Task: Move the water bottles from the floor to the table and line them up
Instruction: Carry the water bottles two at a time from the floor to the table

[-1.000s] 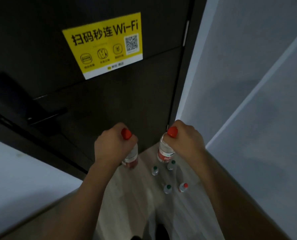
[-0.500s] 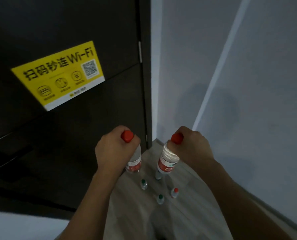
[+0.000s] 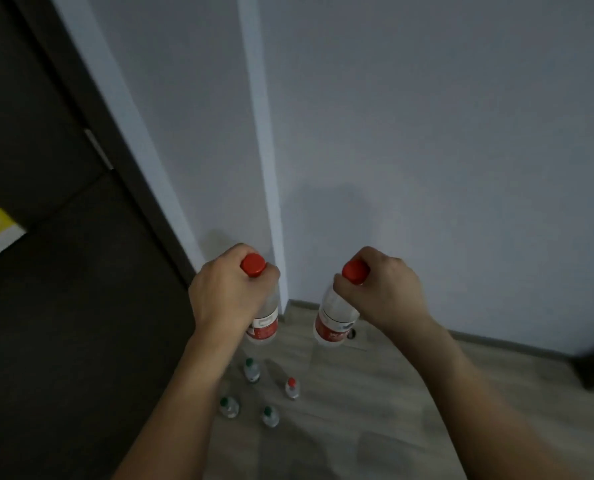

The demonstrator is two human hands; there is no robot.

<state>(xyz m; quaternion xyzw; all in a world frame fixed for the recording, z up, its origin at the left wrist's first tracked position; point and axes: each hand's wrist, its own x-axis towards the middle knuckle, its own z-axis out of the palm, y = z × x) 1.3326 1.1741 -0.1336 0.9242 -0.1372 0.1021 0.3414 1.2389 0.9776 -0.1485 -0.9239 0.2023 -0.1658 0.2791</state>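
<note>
With my left hand and right hand each clenched round a red-capped bottle's neck, my view has swung from the door to the wall, so I judge I'm turning tableward, four bottles left on the floor.

Floor: wood-grain boards, matt. Wall: smooth, matt paint. Door, nine o'clock: dark, dull finish. Two held bottles: clear plastic, red paper-like labels, smooth red caps.
</note>
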